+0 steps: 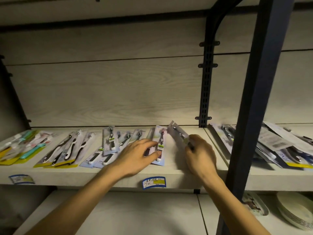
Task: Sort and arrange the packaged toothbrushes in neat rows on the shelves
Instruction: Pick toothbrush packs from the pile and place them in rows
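Observation:
Several packaged toothbrushes lie in rows on the pale wooden shelf (171, 173). My left hand (135, 156) rests with straight fingers on a pack with a dark red brush (160, 141) near the shelf's middle. Just to the right, my right hand (200, 153) grips the lower end of a clear toothbrush pack (177, 132), which tilts up off the shelf toward the back wall. Left of my hands lie black-and-white brush packs (67, 148) and teal and yellow packs (27, 146). A loose, overlapping heap of packs (277, 146) sits on the right shelf section.
A dark metal upright post (254, 102) stands in front, between the two shelf sections. A slotted bracket rail (205, 85) runs up the back wall. Blue price labels (154, 182) stick to the shelf's front edge. Stacked plates (294, 211) sit on the lower shelf at right.

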